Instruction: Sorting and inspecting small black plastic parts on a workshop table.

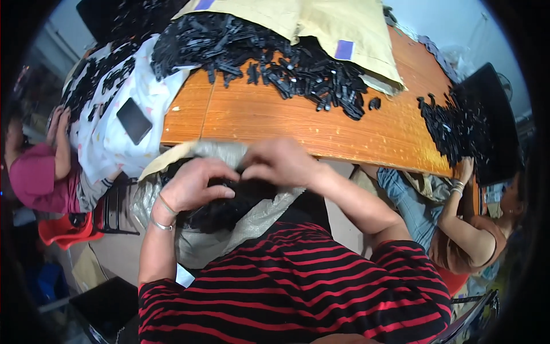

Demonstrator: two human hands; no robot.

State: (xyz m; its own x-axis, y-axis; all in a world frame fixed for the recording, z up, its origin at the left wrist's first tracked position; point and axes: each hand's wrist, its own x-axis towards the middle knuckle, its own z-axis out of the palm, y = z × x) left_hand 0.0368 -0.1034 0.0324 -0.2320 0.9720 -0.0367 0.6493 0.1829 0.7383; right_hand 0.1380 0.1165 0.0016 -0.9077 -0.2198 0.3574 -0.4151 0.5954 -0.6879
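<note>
My left hand (197,182) is over the mouth of a grey woven sack (197,249), its fingers curled inward and the thumb reaching toward the other hand. Close beside it, slightly blurred, my right hand (281,163) has its fingers bent together in a pinch. Anything between the fingertips is too dark and small to make out against the black contents (215,212) of the sack. On the table ahead lies a heap of small black plastic pieces (229,46), partly under a pale yellow sack (321,26).
The wooden table (252,114) has its near edge just beyond my hands. A phone (134,120) lies on a white cloth (94,140) at left, near a person's hands. At right, another person's hand touches a black pile (452,126) by a black bin (490,114). A red stool (63,229) stands at left.
</note>
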